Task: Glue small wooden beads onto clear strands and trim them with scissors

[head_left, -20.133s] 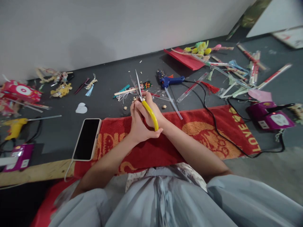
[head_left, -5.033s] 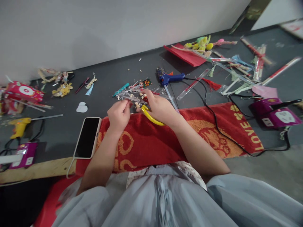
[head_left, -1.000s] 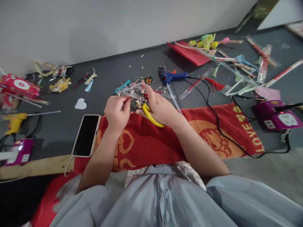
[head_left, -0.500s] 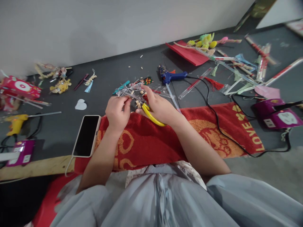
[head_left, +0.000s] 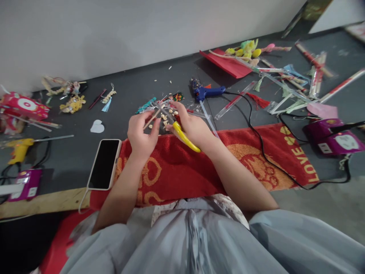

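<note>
My right hand [head_left: 192,129] grips yellow-handled scissors [head_left: 185,139], their metal blades pointing up and left. A thin wooden stick [head_left: 152,119] is pinched in my left hand [head_left: 142,133], its upper end by the blades. Whether the blades touch the stick I cannot tell. Small pale wooden bits [head_left: 164,118] lie on the dark table between my hands. Just beyond are thin white strands [head_left: 162,102] and a teal item [head_left: 148,104]. Under my forearms a red towel [head_left: 182,167] with orange patterns is spread.
A blue glue gun [head_left: 209,91] lies beyond my right hand, its black cord [head_left: 252,114] crossing the towel. To the left are a phone [head_left: 104,163], a white heart cutout [head_left: 97,126] and a yellow glue gun [head_left: 19,148]. A purple power block [head_left: 332,137] stands at right.
The stick now shows at an angle between my left fingers, which are farther apart. The scissor blades have shifted and spread slightly. More pale bits are visible between my hands.
</note>
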{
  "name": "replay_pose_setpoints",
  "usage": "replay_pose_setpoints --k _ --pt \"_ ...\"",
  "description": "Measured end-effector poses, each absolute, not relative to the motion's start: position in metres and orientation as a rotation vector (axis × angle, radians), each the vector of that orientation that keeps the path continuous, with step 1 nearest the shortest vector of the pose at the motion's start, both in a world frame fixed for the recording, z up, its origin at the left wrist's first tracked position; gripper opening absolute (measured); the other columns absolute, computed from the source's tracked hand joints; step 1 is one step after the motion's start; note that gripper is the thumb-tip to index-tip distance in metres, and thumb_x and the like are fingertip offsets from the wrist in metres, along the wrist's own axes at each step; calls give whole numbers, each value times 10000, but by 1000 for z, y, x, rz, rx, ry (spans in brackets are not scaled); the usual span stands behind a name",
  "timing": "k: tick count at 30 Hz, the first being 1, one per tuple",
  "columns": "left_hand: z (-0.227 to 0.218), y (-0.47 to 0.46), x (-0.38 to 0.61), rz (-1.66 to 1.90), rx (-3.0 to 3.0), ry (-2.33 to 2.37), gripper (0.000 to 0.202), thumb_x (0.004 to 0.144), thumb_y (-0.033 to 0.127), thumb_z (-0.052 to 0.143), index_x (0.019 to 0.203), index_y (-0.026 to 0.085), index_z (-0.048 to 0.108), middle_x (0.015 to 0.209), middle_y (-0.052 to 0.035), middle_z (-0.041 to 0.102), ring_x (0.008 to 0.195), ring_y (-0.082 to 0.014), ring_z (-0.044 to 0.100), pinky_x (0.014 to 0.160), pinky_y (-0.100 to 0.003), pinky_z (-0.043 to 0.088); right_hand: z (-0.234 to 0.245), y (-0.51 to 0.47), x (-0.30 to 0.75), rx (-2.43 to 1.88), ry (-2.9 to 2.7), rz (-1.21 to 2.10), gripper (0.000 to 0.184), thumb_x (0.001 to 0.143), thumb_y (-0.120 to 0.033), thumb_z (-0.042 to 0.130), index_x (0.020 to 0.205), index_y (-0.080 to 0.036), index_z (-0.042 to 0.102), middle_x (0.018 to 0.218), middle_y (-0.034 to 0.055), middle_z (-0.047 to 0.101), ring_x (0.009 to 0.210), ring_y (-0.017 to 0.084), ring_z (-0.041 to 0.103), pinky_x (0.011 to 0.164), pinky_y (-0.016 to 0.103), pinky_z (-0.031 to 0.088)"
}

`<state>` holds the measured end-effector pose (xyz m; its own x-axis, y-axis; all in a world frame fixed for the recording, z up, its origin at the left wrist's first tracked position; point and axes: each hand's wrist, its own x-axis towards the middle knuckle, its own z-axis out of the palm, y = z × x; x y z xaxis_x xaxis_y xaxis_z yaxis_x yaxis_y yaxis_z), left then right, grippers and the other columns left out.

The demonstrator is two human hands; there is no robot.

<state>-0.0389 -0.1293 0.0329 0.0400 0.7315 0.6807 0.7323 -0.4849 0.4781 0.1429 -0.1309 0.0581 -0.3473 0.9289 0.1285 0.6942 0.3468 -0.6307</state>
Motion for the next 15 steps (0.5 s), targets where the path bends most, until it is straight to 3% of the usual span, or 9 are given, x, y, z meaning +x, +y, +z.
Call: replay_pose_setpoints --k 4,8,10,15 --pt "25 -130 -31 -1917 -2293 -1680 593 780 507 664 1258 230 447 1205 -87 587 1094 -198 599 906 -342 499 59 -129 141 -1420 -1871 864 566 888 -500 425 1336 -163 349 846 63 703 762 230 650 727 345 458" --pt "9 -134 -18 -2213 -2370 -1788 472 842 545 563 1208 267 457 1163 -67 604 1095 -185 613 946 -352 496 55 -132 134 -1288 -1664 1050 416 889 -486 418 1212 -224 397 805 6 675 724 187 635 740 332 455" --pt "1 -138 -11 -2221 -2486 -1756 545 812 579 581 1246 280 441 1260 -79 563 1187 -213 575 1013 -382 466 52 -134 128 -1250 -1621 1097 391 878 -489 431 1174 -234 403 831 3 666 737 186 635 754 340 459" --pt "-7 -148 -5 -1968 -2818 -1625 1017 595 713 693 1407 258 285 1478 -150 349 1410 -323 336 1169 -481 299 46 -134 120 -1296 -1620 1142 403 842 -446 474 1162 -219 379 842 21 643 750 206 619 767 375 458"
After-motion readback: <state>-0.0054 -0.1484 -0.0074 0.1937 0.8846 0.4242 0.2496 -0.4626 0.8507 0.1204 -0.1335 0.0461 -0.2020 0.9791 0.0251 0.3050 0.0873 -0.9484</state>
